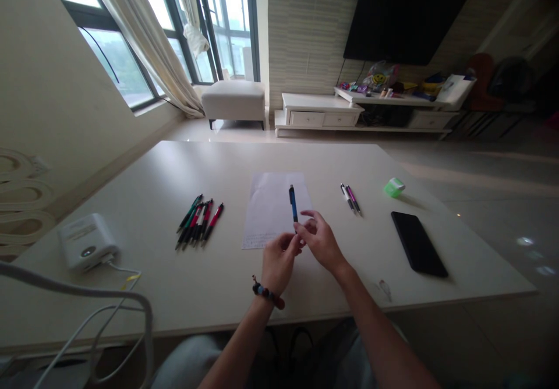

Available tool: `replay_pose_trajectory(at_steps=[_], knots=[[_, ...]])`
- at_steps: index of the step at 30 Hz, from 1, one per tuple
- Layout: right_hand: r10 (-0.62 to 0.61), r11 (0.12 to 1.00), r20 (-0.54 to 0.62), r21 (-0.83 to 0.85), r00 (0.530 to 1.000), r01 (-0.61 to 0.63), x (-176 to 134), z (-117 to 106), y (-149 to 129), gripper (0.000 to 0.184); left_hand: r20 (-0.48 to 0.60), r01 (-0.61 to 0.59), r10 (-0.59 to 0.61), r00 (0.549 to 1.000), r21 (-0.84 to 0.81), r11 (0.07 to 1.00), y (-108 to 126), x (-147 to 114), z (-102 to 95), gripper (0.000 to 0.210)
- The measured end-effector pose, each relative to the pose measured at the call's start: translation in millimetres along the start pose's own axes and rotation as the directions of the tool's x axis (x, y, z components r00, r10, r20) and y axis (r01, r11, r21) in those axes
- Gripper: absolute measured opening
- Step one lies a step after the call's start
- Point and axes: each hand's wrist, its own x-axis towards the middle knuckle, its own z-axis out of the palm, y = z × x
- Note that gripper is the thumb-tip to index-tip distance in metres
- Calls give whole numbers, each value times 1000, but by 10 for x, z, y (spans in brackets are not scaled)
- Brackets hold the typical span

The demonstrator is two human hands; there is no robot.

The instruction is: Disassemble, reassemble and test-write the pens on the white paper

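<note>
A blue pen with a black grip stands nearly upright in view, its button end pointing away from me. My right hand pinches it near the lower end, thumb and index finger together. Close against it, my left hand has its fingertips closed at the pen's tip; the tip itself is hidden by the fingers. Beneath the pen lies a white sheet of paper with small writing along its near edge. A beaded bracelet circles my left wrist.
Left of the paper lies a cluster of red and green pens. Two pens, white and purple, rest to the right. Farther right are a green box and a black phone. A white charger with cables sits at left.
</note>
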Motion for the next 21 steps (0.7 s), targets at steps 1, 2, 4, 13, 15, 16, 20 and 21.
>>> replay_pose_trajectory(at_steps=[1,2,4,13,15,16,20,21], knots=[[-4,1000,10,-20,1000,4,-21,-4,-6,37,-21,-6,7,1000,12,1000,11,13,-16,34],[-11,999,16,-47,1000,12,-40,-6,-14,30,-29,-10,11,1000,26,1000,21,23,-26,33],[-29,994,8,-105,1000,29,-63,-5,-27,22,-23,-16,17,1000,52,998,34,31,-34,33],[-80,983,-189,-180,979,46,135,-251,159,32,4,-17,17,1000,116,993,-16,39,-22,30],[-137,963,-366,-267,920,37,241,-491,281,35,-4,-17,18,1000,111,994,-30,43,-27,29],[-169,945,-457,-326,873,13,292,-627,350,35,-4,-18,19,1000,107,994,-35,44,-30,29],[-266,847,-675,-504,688,-167,417,-1114,627,36,1,-19,19,1000,84,996,-28,48,-49,28],[-268,830,-691,-519,672,-203,430,-1196,685,37,2,-19,19,1000,83,996,-20,50,-58,28]])
